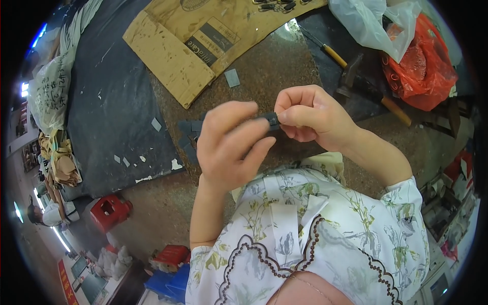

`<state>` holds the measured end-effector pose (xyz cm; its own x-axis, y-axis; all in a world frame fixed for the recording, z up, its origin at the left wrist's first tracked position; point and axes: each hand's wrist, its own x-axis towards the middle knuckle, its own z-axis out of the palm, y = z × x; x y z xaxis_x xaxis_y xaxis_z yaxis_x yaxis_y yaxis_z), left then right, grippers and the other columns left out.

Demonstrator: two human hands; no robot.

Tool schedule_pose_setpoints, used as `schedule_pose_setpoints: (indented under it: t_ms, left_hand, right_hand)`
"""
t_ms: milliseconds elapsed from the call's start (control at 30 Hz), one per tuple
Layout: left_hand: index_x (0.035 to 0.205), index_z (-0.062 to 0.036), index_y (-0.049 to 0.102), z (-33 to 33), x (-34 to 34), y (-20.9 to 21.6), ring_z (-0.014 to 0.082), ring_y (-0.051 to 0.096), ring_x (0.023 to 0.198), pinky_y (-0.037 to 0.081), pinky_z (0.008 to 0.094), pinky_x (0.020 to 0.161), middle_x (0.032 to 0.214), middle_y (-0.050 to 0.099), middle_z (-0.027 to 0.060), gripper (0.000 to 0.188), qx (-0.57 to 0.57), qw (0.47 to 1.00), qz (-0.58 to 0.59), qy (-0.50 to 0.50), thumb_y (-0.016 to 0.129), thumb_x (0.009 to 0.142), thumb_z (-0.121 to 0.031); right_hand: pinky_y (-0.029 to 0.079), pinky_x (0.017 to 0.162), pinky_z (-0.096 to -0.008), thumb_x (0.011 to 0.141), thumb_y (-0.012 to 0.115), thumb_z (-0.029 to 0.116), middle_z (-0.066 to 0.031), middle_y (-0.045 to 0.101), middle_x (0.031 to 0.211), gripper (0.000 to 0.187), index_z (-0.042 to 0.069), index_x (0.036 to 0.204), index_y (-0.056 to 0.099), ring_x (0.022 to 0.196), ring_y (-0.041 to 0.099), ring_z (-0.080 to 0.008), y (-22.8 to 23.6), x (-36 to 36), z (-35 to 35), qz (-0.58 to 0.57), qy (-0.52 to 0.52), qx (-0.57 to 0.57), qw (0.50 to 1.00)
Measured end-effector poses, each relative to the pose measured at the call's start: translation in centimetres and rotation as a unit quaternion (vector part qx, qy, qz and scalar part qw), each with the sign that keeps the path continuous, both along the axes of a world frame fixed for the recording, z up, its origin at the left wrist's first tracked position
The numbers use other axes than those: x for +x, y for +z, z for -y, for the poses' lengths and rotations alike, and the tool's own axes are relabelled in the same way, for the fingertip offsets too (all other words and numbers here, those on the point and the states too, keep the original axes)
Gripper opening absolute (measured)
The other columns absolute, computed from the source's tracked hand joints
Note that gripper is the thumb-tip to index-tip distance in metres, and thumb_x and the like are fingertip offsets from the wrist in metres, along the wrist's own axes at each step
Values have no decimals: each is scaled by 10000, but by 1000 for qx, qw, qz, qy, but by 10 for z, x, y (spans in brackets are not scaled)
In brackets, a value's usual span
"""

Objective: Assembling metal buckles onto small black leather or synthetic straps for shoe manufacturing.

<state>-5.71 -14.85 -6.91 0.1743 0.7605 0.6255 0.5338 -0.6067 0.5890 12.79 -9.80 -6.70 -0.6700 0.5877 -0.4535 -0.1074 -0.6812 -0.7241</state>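
Between thumb and curled fingers, my right hand (317, 114) pinches the end of a short dark strip (271, 119), perhaps leather or fabric. My left hand (231, 145) hovers just left of it, fingers apart and slightly blurred by motion, with its fingertips close to the strip's other end. More dark strips (188, 127) lie on the brown work surface (274, 61), partly hidden behind my left hand. A small grey square piece (232, 78) rests beyond my left hand, near the cardboard.
Flattened cardboard (168, 56) covers the far side, with small metal clasps (284, 5) on it. To the right are a hammer (376, 91), a wooden-handled tool (334, 55), and a red plastic bag (419, 66). A red crate (111, 212) stands at lower left; a person (51, 213) is far left.
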Motion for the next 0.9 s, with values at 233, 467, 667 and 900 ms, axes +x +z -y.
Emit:
schedule_pose_setpoints:
  t_ms: [233,467,667,900]
  left_hand:
    - [789,-28,624,4,8,-18,275,578,797,485,325,659,905,581,93,239,90,996,-22,7,736,578,-13]
    - [797,6,618,20,25,-20,183,552,812,457,256,666,928,558,115,181,-156,947,280,36,656,653,108]
    - [819,18,615,21,18,-19,134,538,831,445,235,705,995,537,115,164,-212,942,260,14,641,687,111]
    - [1012,76,521,27,14,1,116,572,792,478,233,696,917,581,92,210,-383,802,457,10,542,804,83]
  right_hand:
    - [333,444,-179,781,583,97,10,513,654,86,30,756,535,531,440,-39,1,-2,2,24,27,112,993]
    - [355,488,-203,750,552,37,0,511,640,42,1,756,531,547,442,-54,0,4,1,53,32,353,934]
    - [326,454,-249,720,608,6,-56,468,665,97,-11,770,527,531,422,-127,-6,6,-3,27,49,522,851]
    - [303,472,-237,806,587,93,-26,456,650,134,6,741,510,536,402,-101,-7,11,0,20,75,398,914]
